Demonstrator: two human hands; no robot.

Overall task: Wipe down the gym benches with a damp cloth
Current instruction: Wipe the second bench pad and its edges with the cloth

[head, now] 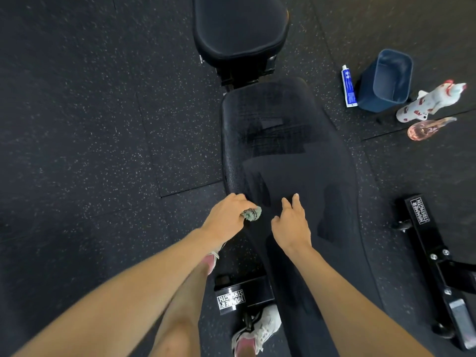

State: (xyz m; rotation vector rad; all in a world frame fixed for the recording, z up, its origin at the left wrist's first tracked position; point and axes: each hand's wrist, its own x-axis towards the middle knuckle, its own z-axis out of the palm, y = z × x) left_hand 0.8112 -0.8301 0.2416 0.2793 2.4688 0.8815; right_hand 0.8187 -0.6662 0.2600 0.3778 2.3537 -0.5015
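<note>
Wiping the gym bench, balled cloth at its near left edge

The left hand has its fingers curled tight around the greenish cloth, right at the pad's rim, likely to catch the side seam. The right hand is spread loose over the pad, holding nothing; I can't tell if it touches. Damp streaks shine up the long pad, so that stretch looks done, while the seat pad beyond looks dry. On the rubber floor to the right sit a blue bin, a white tube, a cat-shaped bottle and a pink glass bottle, all well clear. The labelled frame foot could trip a step around.
</note>
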